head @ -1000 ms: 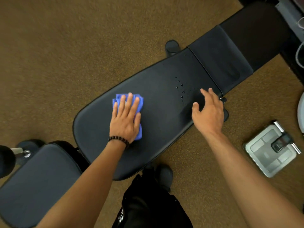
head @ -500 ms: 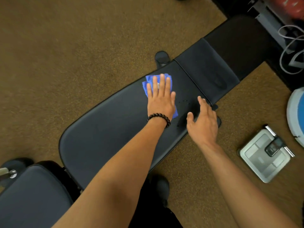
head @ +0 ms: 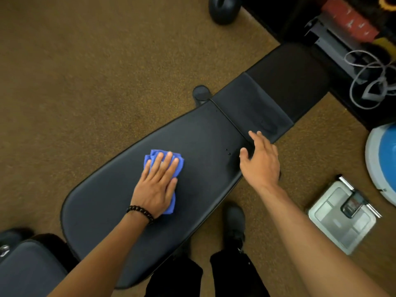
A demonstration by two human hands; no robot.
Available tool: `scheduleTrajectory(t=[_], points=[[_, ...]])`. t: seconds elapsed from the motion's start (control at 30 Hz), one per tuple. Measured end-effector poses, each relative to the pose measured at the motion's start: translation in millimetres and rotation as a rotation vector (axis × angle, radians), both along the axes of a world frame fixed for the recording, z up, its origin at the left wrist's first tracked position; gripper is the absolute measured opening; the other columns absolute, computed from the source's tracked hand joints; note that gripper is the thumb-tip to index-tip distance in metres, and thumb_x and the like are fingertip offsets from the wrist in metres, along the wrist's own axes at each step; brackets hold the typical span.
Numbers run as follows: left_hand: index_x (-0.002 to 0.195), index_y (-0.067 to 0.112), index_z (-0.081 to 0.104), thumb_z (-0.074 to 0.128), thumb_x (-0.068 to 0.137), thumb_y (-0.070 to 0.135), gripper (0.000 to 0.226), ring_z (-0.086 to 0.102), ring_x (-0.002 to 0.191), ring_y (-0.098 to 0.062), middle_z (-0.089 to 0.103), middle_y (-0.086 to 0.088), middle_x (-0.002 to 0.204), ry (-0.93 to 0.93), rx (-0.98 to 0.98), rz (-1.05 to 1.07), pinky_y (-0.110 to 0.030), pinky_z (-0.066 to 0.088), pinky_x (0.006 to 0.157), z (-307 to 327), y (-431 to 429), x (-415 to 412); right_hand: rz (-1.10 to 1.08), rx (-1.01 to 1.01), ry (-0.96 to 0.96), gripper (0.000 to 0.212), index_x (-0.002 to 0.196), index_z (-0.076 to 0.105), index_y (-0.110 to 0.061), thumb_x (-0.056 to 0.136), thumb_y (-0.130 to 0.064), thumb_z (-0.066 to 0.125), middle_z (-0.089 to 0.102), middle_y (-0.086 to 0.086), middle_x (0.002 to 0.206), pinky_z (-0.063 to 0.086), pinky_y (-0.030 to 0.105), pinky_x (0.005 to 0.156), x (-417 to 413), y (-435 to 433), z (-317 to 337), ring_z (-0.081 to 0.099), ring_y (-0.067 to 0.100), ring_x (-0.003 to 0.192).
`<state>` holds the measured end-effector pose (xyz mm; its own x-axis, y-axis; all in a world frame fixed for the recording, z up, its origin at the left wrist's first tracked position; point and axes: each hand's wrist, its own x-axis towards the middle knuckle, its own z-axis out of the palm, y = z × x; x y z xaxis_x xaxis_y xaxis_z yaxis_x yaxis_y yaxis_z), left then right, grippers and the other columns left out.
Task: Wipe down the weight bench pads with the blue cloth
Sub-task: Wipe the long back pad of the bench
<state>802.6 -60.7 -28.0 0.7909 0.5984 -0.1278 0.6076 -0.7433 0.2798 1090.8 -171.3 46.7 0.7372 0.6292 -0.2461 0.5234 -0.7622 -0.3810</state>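
Note:
The black weight bench's long back pad (head: 111, 196) runs diagonally from lower left to upper right. My left hand (head: 157, 185), with a bead bracelet at the wrist, lies flat on the folded blue cloth (head: 179, 162) and presses it onto the middle of this pad. My right hand (head: 260, 162) rests with fingers spread on the pad's near edge, by the seam to a smaller dark pad section (head: 252, 106). A few small dark droplets (head: 227, 151) sit left of that hand. A separate seat pad (head: 27, 269) shows at lower left.
Brown carpet (head: 85, 71) surrounds the bench. A grey bathroom scale (head: 340, 217) lies on the floor at right, a blue and white round object (head: 383, 159) beyond it. White cables (head: 372, 82) and shelving crowd the upper right. My dark shoe (head: 234, 221) stands by the bench.
My left hand has slid the blue cloth back down the pad toward the lower left, away from the seam. The right hand has kept its place at the pad's edge.

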Motion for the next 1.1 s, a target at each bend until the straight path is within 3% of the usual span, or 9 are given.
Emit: scheduleTrajectory(t=[0.2,0.3,0.5,0.63,0.77,0.93,1.1], points=[[0.163,0.011,0.019,0.023,0.106,0.047,0.067,0.009,0.159,-0.03,0.018,-0.009,0.17,0.015,-0.048,0.542,-0.051,0.007,0.129,-6,44,111,0.066,0.004,-0.004,0.054,0.152,0.043,-0.024,0.1,-0.034,0.056,0.038,0.003,0.161,0.032,0.04,0.119,25,3,-3,0.036,0.025,0.144],[0.162,0.012,0.022,0.019,0.107,0.047,0.065,0.007,0.159,-0.031,0.019,-0.009,0.17,0.012,-0.134,0.665,-0.054,0.004,0.128,-2,60,182,0.078,-0.001,0.009,0.054,0.152,0.043,-0.026,0.1,-0.035,0.056,0.038,0.001,0.162,0.033,0.04,0.118,38,5,-2,0.036,0.024,0.145],[0.165,0.017,0.009,0.018,0.109,0.045,0.063,-0.003,0.159,-0.028,0.003,-0.005,0.173,0.03,-0.01,0.3,-0.053,0.003,0.128,-5,-1,233,0.131,0.028,-0.039,0.045,0.144,0.054,-0.023,0.1,-0.034,0.055,0.047,0.001,0.155,0.034,0.037,0.114,66,13,-8,0.043,0.024,0.137],[0.165,0.02,-0.001,0.015,0.11,0.046,0.062,-0.012,0.159,-0.025,-0.008,-0.003,0.172,0.089,-0.037,-0.023,-0.054,0.01,0.127,1,-64,193,0.178,0.027,-0.034,0.038,0.136,0.063,-0.023,0.1,-0.034,0.055,0.053,-0.001,0.149,0.038,0.036,0.11,71,24,-11,0.046,0.023,0.131],[0.165,0.023,0.007,0.032,0.11,0.041,0.063,-0.001,0.16,-0.022,0.001,0.001,0.173,0.082,0.009,-0.238,-0.05,0.01,0.128,0,-93,116,0.268,0.02,-0.05,0.032,0.128,0.068,-0.024,0.099,-0.035,0.057,0.059,-0.002,0.139,0.041,0.037,0.106,71,34,-9,0.048,0.023,0.125],[0.162,0.019,0.026,0.037,0.106,0.035,0.06,0.013,0.159,-0.024,0.017,-0.001,0.171,0.042,0.009,0.074,-0.055,0.026,0.122,5,-54,53,0.322,-0.055,-0.117,0.03,0.122,0.069,-0.03,0.096,-0.044,0.063,0.064,-0.001,0.123,0.046,0.037,0.099,80,42,-11,0.051,0.022,0.114],[0.164,0.022,0.02,0.03,0.106,0.04,0.061,0.006,0.16,-0.023,0.013,0.0,0.172,0.029,0.024,0.478,-0.049,0.009,0.129,-3,11,110,0.323,-0.084,-0.163,0.037,0.115,0.074,-0.029,0.087,-0.054,0.072,0.069,-0.003,0.11,0.048,0.037,0.094,87,50,-22,0.054,0.021,0.105]])
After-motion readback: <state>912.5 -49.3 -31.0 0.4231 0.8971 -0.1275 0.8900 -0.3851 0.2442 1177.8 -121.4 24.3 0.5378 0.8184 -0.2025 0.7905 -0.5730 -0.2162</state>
